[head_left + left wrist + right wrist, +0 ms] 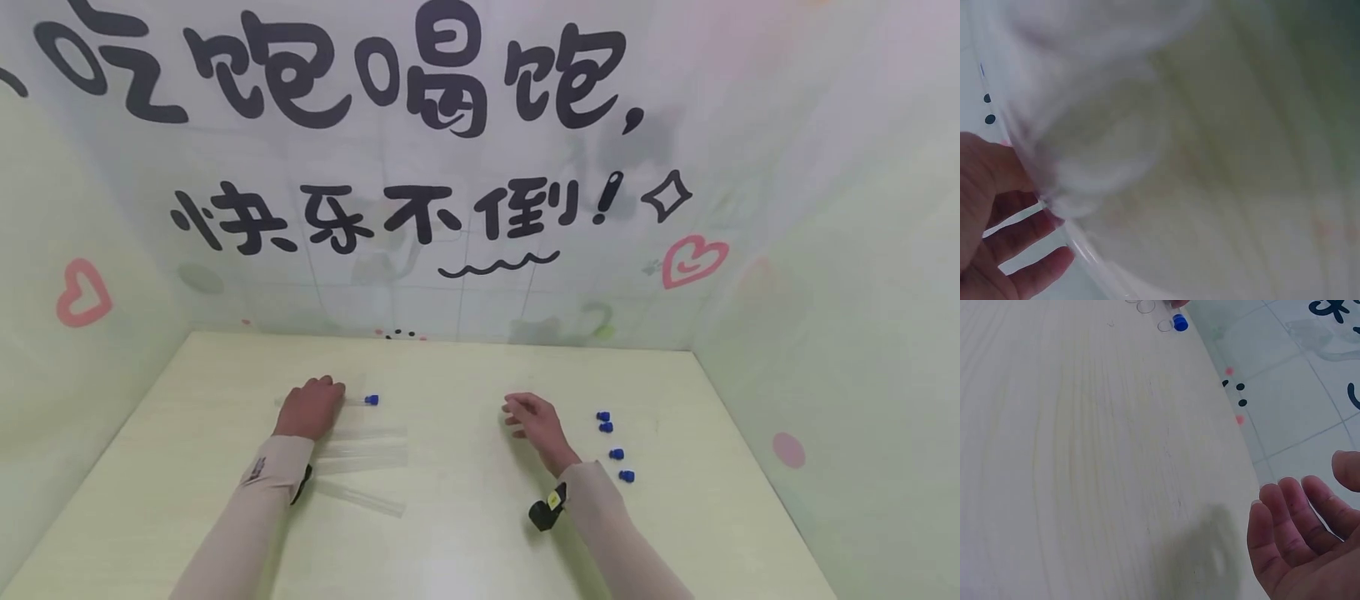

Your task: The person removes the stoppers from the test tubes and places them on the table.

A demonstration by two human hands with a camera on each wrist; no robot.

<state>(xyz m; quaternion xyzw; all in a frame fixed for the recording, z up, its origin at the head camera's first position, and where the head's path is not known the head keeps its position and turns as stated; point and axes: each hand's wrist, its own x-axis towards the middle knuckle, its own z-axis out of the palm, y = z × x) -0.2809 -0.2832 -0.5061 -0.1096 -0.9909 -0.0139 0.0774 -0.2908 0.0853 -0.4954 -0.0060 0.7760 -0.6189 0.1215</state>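
My left hand (311,408) is at the back left of the table, over a clear tube with a blue cap (371,400). The tube's capped end sticks out to the right of the fingers. Up close in the left wrist view, blurred clear tubes (1100,137) fill much of the picture, and the thumb and fingers (1038,269) meet at the clear edge, their tips partly hidden. My right hand (540,429) hovers right of centre, its fingers loosely bent around nothing. In the right wrist view the blue cap (1180,323) shows beside a left fingertip.
Several clear tubes (367,454) lie side by side just in front of the left hand. Several loose blue caps (617,454) stand in a rough line to the right of the right hand. Printed walls (420,308) border the table at the back and sides.
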